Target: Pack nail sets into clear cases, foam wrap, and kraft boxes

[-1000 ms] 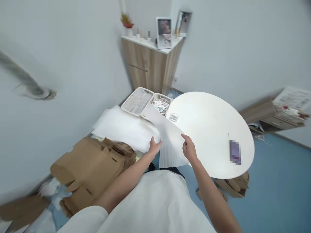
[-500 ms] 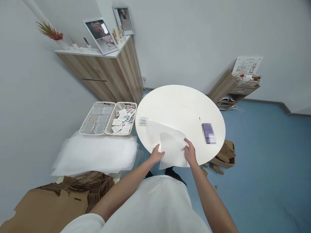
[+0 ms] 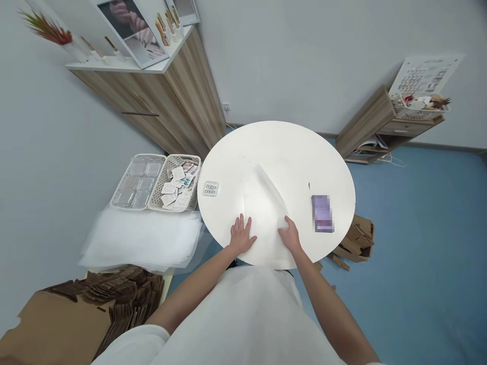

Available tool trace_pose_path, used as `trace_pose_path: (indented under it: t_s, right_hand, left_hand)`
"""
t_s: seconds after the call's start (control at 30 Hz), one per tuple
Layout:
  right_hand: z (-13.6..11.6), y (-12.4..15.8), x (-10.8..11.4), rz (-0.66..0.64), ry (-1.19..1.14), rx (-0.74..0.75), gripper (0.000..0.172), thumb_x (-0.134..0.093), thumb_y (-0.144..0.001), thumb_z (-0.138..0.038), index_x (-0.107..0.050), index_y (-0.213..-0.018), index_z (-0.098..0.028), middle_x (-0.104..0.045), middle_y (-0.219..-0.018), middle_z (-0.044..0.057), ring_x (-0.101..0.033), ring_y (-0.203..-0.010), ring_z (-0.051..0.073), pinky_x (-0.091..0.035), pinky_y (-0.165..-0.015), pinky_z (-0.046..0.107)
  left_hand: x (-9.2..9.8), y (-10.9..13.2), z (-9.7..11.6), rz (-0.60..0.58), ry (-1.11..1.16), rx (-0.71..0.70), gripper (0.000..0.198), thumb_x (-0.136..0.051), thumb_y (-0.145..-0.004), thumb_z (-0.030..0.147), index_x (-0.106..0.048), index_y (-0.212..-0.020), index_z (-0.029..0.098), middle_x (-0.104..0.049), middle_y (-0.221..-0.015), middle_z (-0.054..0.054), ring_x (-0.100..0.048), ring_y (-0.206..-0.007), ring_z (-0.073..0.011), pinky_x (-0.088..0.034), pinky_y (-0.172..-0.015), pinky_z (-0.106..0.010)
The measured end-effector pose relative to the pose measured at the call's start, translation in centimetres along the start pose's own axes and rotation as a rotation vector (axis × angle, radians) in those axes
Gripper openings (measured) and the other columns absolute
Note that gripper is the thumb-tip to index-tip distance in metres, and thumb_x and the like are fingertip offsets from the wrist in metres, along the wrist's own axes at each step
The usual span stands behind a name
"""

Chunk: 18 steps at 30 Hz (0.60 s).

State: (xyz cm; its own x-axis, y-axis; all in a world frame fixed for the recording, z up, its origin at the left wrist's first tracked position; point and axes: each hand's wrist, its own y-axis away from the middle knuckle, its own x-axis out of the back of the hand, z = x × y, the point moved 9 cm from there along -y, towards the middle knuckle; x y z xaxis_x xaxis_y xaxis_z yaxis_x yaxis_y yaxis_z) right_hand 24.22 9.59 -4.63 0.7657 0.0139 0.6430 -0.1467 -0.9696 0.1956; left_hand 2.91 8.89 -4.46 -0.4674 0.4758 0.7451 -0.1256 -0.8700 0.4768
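Observation:
A thin translucent white packing sheet (image 3: 265,218) lies on the round white table (image 3: 289,147), folded over, with a raised crease along its right side. Fingers spread, my left hand (image 3: 242,237) presses flat on the sheet's left part. My right hand (image 3: 290,235) holds the sheet's right edge between thumb and fingers. To the left, a small clear case (image 3: 210,188) with several small pieces inside sits on the table. A blurred purple rectangular object (image 3: 322,213) lies to the right of my right hand.
Left of the table stand a white basket of clear boxes (image 3: 139,182) and a white basket of small cards (image 3: 175,185). Below them are stacked white sheets (image 3: 140,238) and flattened cardboard (image 3: 64,319). A cardboard box (image 3: 355,238) is on the floor at right.
My left hand has spread out flat on the sheet, which has folded over and settled onto the table. My right hand stays at its right edge. The view has shifted.

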Motion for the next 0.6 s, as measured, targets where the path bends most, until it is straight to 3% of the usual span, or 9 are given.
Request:
trace_pose_path:
  t_s: [0.1,0.27,0.4,0.6]
  right_hand:
    - [0.0,0.5,-0.2,-0.052,0.138,0.046,0.059,-0.045,-0.073,-0.024,-0.032,-0.130,-0.016,-0.038,-0.132,0.011,-0.037,-0.120,0.024,-0.036,-0.095,0.041]
    - [-0.9,1.5,0.0,-0.079,0.422,0.130,0.058,-0.050,-0.073,-0.027,-0.035,-0.129,-0.020,-0.016,-0.144,0.012,-0.023,-0.127,0.032,-0.029,-0.094,0.049]
    - [-2.2,2.1,-1.9,-0.237,0.517,0.287,0.057,-0.048,-0.075,-0.030,-0.033,-0.129,-0.020,-0.021,-0.144,0.011,-0.017,-0.131,0.028,-0.021,-0.098,0.048]
    - [-2.3,1.3,-2.8,-0.263,0.582,0.257,0.056,-0.043,-0.078,-0.034,-0.031,-0.131,-0.018,-0.020,-0.144,0.012,-0.013,-0.132,0.027,-0.017,-0.099,0.048]
  left_hand:
    - [-0.6,-0.3,0.4,-0.006,-0.140,-0.032,0.070,-0.049,-0.076,0.039,-0.019,-0.137,0.024,0.006,-0.146,-0.008,0.012,-0.131,-0.0322,0.003,-0.101,-0.054]
    - [-0.3,-1.1,0.3,-0.006,-0.243,-0.058,0.070,-0.048,-0.077,0.039,-0.017,-0.138,0.025,0.005,-0.147,-0.007,0.011,-0.132,-0.0316,0.003,-0.101,-0.054]
    - [0.7,-1.5,0.5,0.021,-0.293,-0.072,0.071,-0.046,-0.078,0.038,-0.013,-0.139,0.024,0.005,-0.147,-0.008,0.009,-0.132,-0.0314,0.003,-0.102,-0.053]
    - [0.3,-0.4,1.3,0.020,-0.380,-0.191,0.065,-0.038,-0.082,0.042,-0.013,-0.139,0.024,-0.004,-0.147,-0.005,0.003,-0.133,-0.0290,0.000,-0.104,-0.051]
